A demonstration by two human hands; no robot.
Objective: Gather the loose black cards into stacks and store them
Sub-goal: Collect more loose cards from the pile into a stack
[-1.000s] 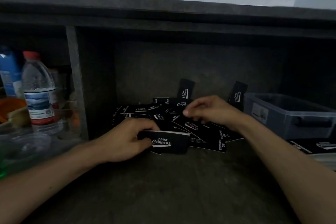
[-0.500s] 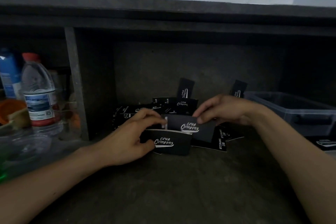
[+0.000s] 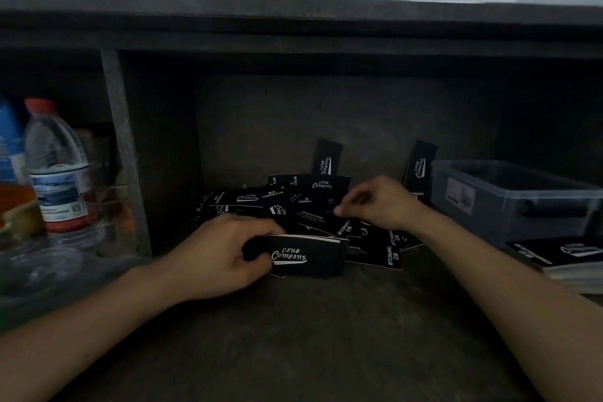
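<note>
Black card stock with white lettering litters the back of a dim shelf [image 3: 310,336] as I work the sorting job by remote. My left hand [image 3: 225,254] grips the gathered stack [image 3: 306,256], fingers curled over its top edge and thumb against its near face. The stack stands on its long edge on the shelf floor, just in front of the heap. I judge that this squares the edges and leaves the top free for the next card.

My right hand [image 3: 381,202] hovers over the loose cards [image 3: 293,206], fingers curled, thumb and forefinger meeting at the pile's surface. I cannot tell whether a card is already pinched, since it is black on black in this light. The loose cards lie overlapped at all angles between my hands and the back wall. Two leaning cards [image 3: 326,158] stand propped against that wall, one behind the heap and the other beside the bin.

To the right sits a translucent plastic bin [image 3: 509,202]. A flat bundle [image 3: 561,254] of what look like the same cards lies in front of it, and I read that corner as the likely storage spot. A water bottle [image 3: 58,173] stands beyond the upright divider [image 3: 124,157] on the left, well apart from the work.

Much of the heap is still ungathered, so I put the job at its collecting stage. The next move calls for a clean lift of a single card without dragging its neighbours along.
</note>
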